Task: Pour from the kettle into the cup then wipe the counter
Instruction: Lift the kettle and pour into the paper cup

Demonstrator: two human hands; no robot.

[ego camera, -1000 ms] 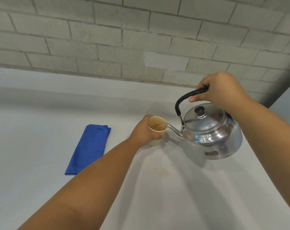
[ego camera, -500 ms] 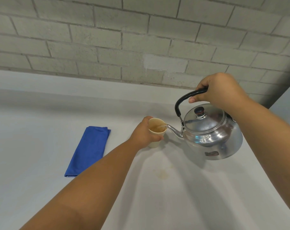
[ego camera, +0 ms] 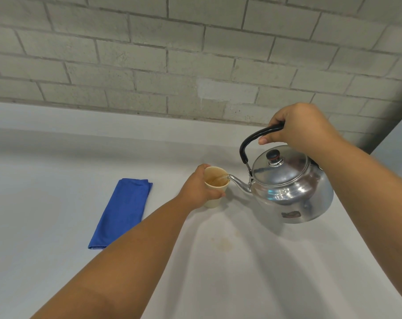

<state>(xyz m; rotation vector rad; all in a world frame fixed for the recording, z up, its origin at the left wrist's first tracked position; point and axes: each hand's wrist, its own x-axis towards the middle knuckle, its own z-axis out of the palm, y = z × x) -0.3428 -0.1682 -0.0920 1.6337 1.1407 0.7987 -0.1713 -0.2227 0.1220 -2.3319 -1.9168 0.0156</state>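
Note:
A shiny metal kettle (ego camera: pixel 292 189) hangs tilted above the white counter (ego camera: pixel 45 226), its spout over the rim of a small beige paper cup (ego camera: pixel 215 180). A thin stream runs from the spout into the cup, which holds brownish liquid. My right hand (ego camera: pixel 299 126) grips the kettle's black handle from above. My left hand (ego camera: pixel 198 188) is wrapped around the cup's left side as it stands on the counter. A folded blue cloth (ego camera: pixel 122 210) lies flat to the left of the cup.
A faint brownish stain (ego camera: pixel 225 245) marks the counter in front of the cup. A grey brick wall (ego camera: pixel 195 65) rises behind the counter's raised back ledge. A dark corner post stands at the far right.
The kettle and both hands have held nearly the same pose. The liquid level in the cup has risen slightly, and the stain on the counter shows more plainly.

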